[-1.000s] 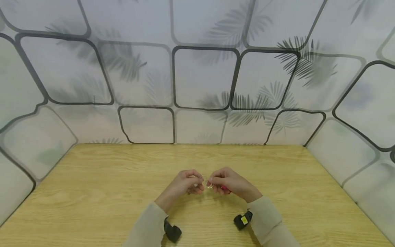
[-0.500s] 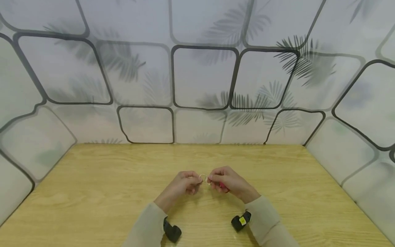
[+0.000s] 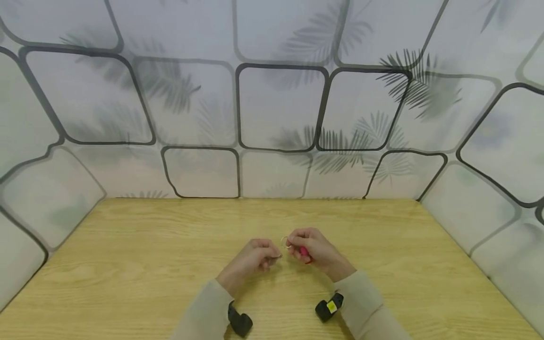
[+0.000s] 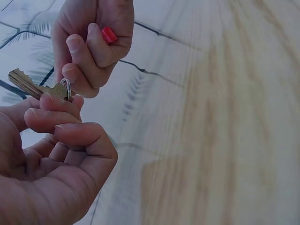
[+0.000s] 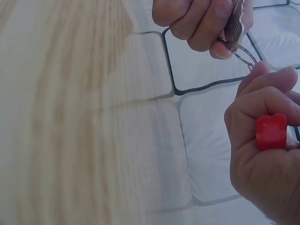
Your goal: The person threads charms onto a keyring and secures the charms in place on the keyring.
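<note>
A brass-coloured key [image 4: 33, 86], toothed along one edge, is pinched between the thumb and fingers of my left hand [image 3: 254, 259]. Through the key's head passes a thin metal key ring [image 5: 244, 54], which bridges the small gap between the hands. My right hand [image 3: 319, 251] pinches the ring's other side with its fingertips. Curled inside the right hand's lower fingers is a red object [image 5: 271, 132]; only its end shows in the wrist views, so its kind is unclear. Both hands are held up off the table, fingertips close together.
Beneath the hands lies a wood-grain table [image 3: 148, 245]. A pale patterned wall covering [image 3: 276, 104] with dark outlines and leaf prints rises at the back and both sides. Each forearm carries a black wrist camera [image 3: 329, 308] near the sleeve.
The ring has tilted and drawn over toward the right hand. My left hand has lowered slightly, its fingers closing together around the key. More of the red object shows in the right hand.
</note>
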`<state>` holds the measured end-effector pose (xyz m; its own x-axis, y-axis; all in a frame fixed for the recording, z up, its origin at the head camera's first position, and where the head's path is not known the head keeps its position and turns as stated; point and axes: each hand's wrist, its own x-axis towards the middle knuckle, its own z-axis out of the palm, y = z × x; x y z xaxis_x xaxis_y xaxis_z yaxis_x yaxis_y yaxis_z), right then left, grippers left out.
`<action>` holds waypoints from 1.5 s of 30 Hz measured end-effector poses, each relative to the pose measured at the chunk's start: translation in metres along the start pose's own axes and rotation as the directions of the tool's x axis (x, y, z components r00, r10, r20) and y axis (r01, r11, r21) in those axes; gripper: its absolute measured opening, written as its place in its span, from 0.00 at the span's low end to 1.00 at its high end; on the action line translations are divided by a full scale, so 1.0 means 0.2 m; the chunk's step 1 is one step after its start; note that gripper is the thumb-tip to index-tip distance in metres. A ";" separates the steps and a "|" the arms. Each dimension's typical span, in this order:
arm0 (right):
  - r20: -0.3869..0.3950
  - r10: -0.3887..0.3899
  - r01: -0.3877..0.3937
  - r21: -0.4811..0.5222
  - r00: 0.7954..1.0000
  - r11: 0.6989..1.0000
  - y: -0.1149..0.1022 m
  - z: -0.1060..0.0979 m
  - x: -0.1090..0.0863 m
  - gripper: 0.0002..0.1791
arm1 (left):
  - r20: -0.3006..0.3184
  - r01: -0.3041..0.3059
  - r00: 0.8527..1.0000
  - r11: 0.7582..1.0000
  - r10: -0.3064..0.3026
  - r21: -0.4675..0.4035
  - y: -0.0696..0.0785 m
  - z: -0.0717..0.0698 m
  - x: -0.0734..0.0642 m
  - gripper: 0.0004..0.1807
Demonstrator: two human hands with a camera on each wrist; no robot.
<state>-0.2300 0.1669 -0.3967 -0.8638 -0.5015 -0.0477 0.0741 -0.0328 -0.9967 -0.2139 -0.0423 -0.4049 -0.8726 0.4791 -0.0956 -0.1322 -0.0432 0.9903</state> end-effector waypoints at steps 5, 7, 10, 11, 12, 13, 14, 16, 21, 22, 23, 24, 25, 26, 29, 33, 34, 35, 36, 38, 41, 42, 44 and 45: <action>0.012 -0.006 0.006 -0.009 1.000 1.000 0.01 -0.01 0.00 0.10 | -0.028 -0.015 0.999 1.000 0.015 0.004 0.01 0.00 0.01 0.10; 0.019 -0.015 0.015 -0.042 1.000 0.999 0.00 -0.02 -0.01 0.09 | -0.040 -0.025 0.999 1.000 0.026 0.008 0.01 0.00 0.01 0.11; 0.035 -0.013 0.016 -0.092 0.999 0.996 -0.01 -0.03 -0.01 0.07 | -0.067 -0.042 0.997 0.999 0.043 0.014 0.01 0.00 0.00 0.10; 0.038 -0.004 0.008 -0.102 0.999 0.995 -0.01 -0.03 -0.01 0.07 | -0.081 -0.047 0.996 0.999 0.047 0.007 0.01 0.00 0.00 0.10; 0.042 0.007 -0.002 -0.112 0.999 0.994 -0.01 -0.03 -0.01 0.06 | -0.092 -0.052 0.994 0.999 0.052 0.003 0.01 0.00 0.00 0.10; 0.042 0.018 -0.012 -0.121 0.999 0.993 -0.02 -0.02 -0.01 0.06 | -0.102 -0.057 0.993 0.998 0.057 -0.001 0.01 0.00 0.00 0.10; 0.044 0.025 -0.019 -0.132 0.999 0.991 -0.02 -0.02 -0.01 0.07 | -0.111 -0.058 0.992 0.998 0.057 -0.006 0.01 0.00 0.00 0.10; 0.047 0.032 -0.025 -0.149 0.998 0.989 -0.01 -0.02 -0.01 0.11 | -0.124 -0.056 0.991 0.998 0.053 -0.016 0.00 0.00 0.00 0.10; 0.045 0.028 -0.019 -0.186 0.999 0.982 -0.01 -0.01 -0.01 0.16 | -0.132 -0.039 0.991 0.999 0.037 -0.017 -0.01 0.00 0.00 0.10; 0.043 0.030 -0.022 -0.192 0.999 0.981 -0.01 -0.01 -0.01 0.16 | -0.129 -0.035 0.991 0.999 0.033 -0.012 -0.01 0.00 0.00 0.10; 0.040 0.031 -0.023 -0.203 0.999 0.979 -0.01 -0.01 -0.01 0.16 | -0.126 -0.032 0.992 0.999 0.030 -0.007 -0.01 0.00 0.00 0.10; 0.036 0.032 -0.024 -0.213 0.999 0.977 -0.01 -0.01 -0.01 0.16 | -0.124 -0.026 0.992 1.000 0.026 0.001 -0.01 0.00 0.00 0.11; 0.027 0.033 -0.027 -0.226 0.999 0.974 -0.01 -0.01 -0.01 0.16 | -0.122 -0.022 0.992 1.000 0.023 0.010 -0.01 0.00 0.00 0.11; 0.016 0.033 -0.028 -0.240 0.999 0.970 -0.01 -0.01 -0.01 0.16 | -0.120 -0.021 0.993 0.999 0.024 0.023 -0.01 0.00 0.00 0.11; -0.016 0.029 -0.032 -0.279 0.999 0.960 -0.02 -0.01 -0.01 0.17 | -0.116 -0.018 0.993 0.998 0.025 0.058 0.00 0.00 0.00 0.12; -0.027 0.020 -0.027 -0.304 0.999 0.952 -0.02 -0.01 -0.01 0.17 | -0.111 -0.018 0.993 0.995 0.028 0.096 0.01 0.00 0.01 0.12; -0.022 0.016 -0.022 -0.304 1.000 0.952 -0.03 -0.01 -0.01 0.16 | -0.104 -0.018 0.994 0.995 0.028 0.101 0.01 0.00 0.00 0.12; -0.019 0.011 -0.017 -0.303 1.000 0.953 -0.03 -0.01 -0.01 0.16 | -0.096 -0.018 0.995 0.994 0.029 0.108 0.01 0.00 0.00 0.12; -0.014 0.005 -0.009 -0.305 1.000 0.952 -0.03 -0.01 -0.01 0.15 | -0.087 -0.019 0.996 0.993 0.029 0.116 0.01 0.00 0.00 0.12; -0.008 -0.007 0.005 -0.308 1.000 0.951 -0.03 -0.02 -0.02 0.13 | -0.070 -0.020 0.997 0.992 0.029 0.126 0.01 0.00 0.00 0.13; -0.012 -0.014 0.010 -0.303 1.000 0.953 -0.03 -0.02 -0.02 0.12 | -0.056 -0.032 0.998 0.990 0.040 0.140 0.01 0.00 0.00 0.13; -0.013 -0.015 0.010 -0.303 1.000 0.953 -0.03 -0.02 -0.02 0.12 | -0.056 -0.032 0.998 0.989 0.041 0.144 0.01 0.00 0.00 0.13; -0.023 -0.012 0.005 -0.293 1.000 0.956 -0.04 -0.02 -0.02 0.12 | -0.064 -0.035 0.997 0.988 0.044 0.148 0.01 0.00 0.00 0.13; -0.031 -0.009 0.000 -0.288 0.999 0.958 -0.04 -0.02 -0.02 0.12 | -0.065 -0.037 0.997 0.989 0.047 0.146 0.01 0.00 0.00 0.12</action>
<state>-0.2289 0.1718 -0.3889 -0.8795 -0.4742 -0.0405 -0.0725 0.2174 -0.9734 -0.2146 -0.0431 -0.4026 -0.9067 0.4181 -0.0555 -0.0299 0.0676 0.9973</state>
